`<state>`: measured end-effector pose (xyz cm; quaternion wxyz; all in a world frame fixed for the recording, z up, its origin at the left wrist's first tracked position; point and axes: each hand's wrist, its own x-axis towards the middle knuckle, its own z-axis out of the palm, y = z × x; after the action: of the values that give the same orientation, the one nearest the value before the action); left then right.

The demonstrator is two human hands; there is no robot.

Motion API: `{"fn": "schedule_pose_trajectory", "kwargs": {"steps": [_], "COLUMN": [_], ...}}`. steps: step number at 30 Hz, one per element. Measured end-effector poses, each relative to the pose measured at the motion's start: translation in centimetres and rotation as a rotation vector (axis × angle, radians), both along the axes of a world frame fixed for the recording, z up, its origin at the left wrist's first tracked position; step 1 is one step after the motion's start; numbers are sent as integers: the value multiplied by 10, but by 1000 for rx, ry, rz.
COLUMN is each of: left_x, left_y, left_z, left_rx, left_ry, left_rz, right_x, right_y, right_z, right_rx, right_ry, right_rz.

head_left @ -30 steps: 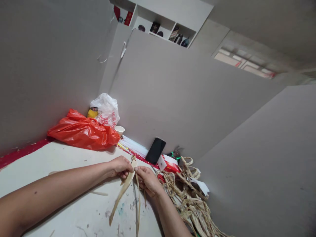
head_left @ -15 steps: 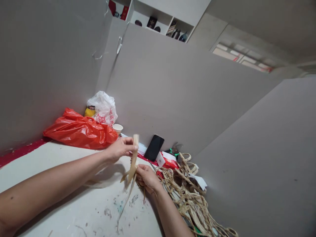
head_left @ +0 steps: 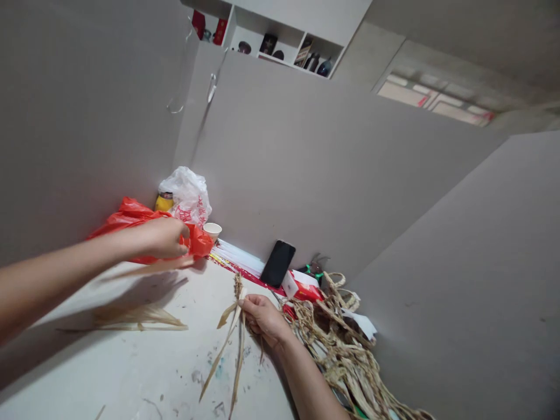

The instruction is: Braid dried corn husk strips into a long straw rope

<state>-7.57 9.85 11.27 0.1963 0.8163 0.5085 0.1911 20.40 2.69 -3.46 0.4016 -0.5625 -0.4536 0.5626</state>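
My right hand (head_left: 261,317) pinches the top of a small bundle of dried straw strips (head_left: 230,341) that hang down over the white table (head_left: 144,373). My left hand (head_left: 164,238) is raised to the left, in front of a red plastic bag (head_left: 129,213), closed on one long pale strip (head_left: 149,269) that is blurred by motion. Several loose strips (head_left: 140,318) lie flat on the table below the left arm. A pile of braided straw rope (head_left: 341,350) lies just right of my right wrist.
A white plastic bag (head_left: 189,195), a yellow jar (head_left: 164,202) and a paper cup (head_left: 212,230) stand in the back corner. A black phone (head_left: 277,263) leans on the wall beside a red-and-white packet (head_left: 301,289). Grey walls close in on three sides; a shelf (head_left: 280,41) hangs above.
My left hand has pulled one strip away from the bundle, swinging up and to the left toward the red bag. My right hand has stayed in place holding the remaining strips.
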Motion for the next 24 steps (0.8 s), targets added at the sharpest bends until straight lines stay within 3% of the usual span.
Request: {"fn": "schedule_pose_trajectory", "kwargs": {"steps": [2,6,9,12,15,19,24], "left_x": [20,79,117,138,144,140,126], "left_y": [-1,-7,-11,-10,-7,-4,-3], "left_z": [-31,-86,-112,-125,-131,-136,-134], "left_rx": [164,-52,-196,-292,-444,-618,-628], "left_ry": [10,-148,-334,-422,-485,-582,-700], "left_rz": [43,-169,-153,-158,-179,-141,-39], "right_x": [-1,-4,-5,-5,-4,-3,-2], "right_y": [0,-1,-3,-3,-2,-2,-5], "right_z": [0,0,2,3,4,4,6], "right_rx": [9,30,40,41,42,19,-78], "right_ry": [-2,2,15,31,51,101,175], "right_rz": [7,14,22,25,12,16,54]}}
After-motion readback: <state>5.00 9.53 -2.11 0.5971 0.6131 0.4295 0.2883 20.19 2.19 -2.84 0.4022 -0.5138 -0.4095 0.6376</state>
